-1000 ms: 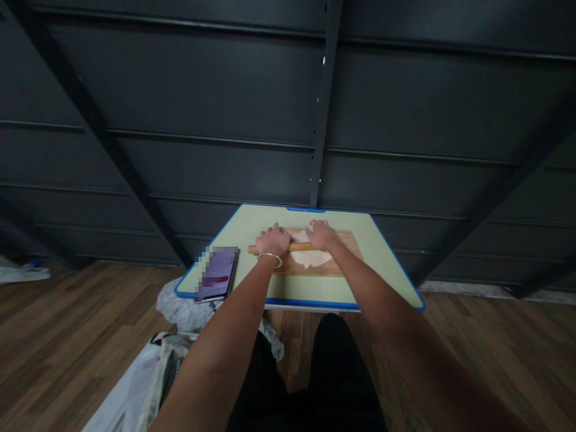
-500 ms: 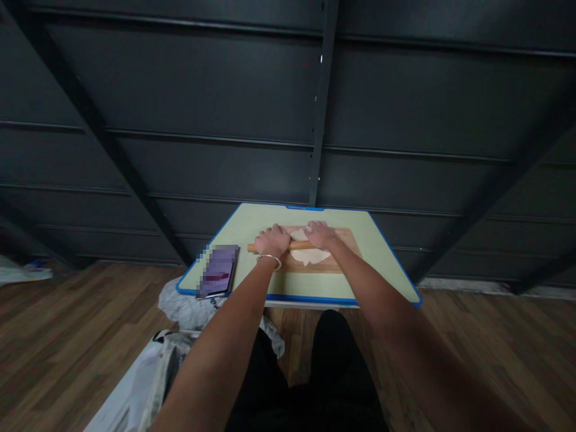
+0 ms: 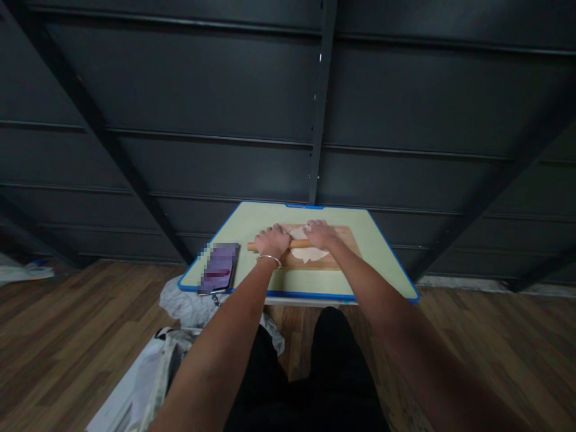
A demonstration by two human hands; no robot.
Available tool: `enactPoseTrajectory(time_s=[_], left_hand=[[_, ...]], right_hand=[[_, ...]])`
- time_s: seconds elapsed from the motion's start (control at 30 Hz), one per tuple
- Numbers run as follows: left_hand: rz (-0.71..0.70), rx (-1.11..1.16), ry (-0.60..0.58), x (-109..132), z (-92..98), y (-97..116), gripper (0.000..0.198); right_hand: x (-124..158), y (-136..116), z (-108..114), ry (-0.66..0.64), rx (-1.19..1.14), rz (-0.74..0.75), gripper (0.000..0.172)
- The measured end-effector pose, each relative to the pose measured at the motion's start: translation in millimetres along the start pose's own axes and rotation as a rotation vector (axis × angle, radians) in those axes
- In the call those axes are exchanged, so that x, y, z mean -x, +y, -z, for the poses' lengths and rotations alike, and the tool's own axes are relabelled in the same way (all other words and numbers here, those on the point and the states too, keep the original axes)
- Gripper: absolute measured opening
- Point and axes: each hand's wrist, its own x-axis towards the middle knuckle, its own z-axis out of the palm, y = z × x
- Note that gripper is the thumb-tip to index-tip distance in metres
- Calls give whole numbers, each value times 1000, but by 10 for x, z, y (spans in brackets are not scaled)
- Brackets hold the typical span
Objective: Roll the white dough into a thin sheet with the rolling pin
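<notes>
A wooden rolling pin [image 3: 300, 244] lies crosswise over a flat, pale sheet of dough [image 3: 310, 254] with an uneven edge. Beneath the dough is a wooden board [image 3: 346, 237]. My left hand [image 3: 272, 241], with a bangle at its wrist, is closed over the pin near its left end, which sticks out past the fingers. Toward the other end, my right hand [image 3: 319, 234] grips the pin from above and hides that end. Part of the dough shows between the hands and on the near side of the pin.
The board rests on a small pale-green table [image 3: 378, 264] with a blue rim. A phone [image 3: 219, 268] lies at its left side. Crumpled plastic [image 3: 186, 303] and a white bag [image 3: 135, 378] are on the wood floor at lower left. A dark metal panel wall [image 3: 225, 90] stands behind.
Almost nothing differs. Both hands stay on the rolling pin in nearly the same place, and the whole view has shifted very slightly.
</notes>
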Motion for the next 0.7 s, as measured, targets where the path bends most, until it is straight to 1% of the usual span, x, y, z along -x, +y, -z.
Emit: enactPoseTrajectory(time_s=[0.23, 0.37, 0.53, 0.7], left_hand=[[-14, 6, 5, 24, -1, -9, 44], [-12, -1, 15, 48, 7, -4, 45], [-22, -9, 24, 69, -1, -12, 46], [-32, -14, 23, 88, -1, -16, 47]], right_hand=[[-15, 23, -42, -55, -81, -11, 54], [-6, 23, -55, -53, -102, -34, 55], [-20, 25, -70, -60, -92, 5, 52], [-18, 31, -89, -33, -121, 10, 49]])
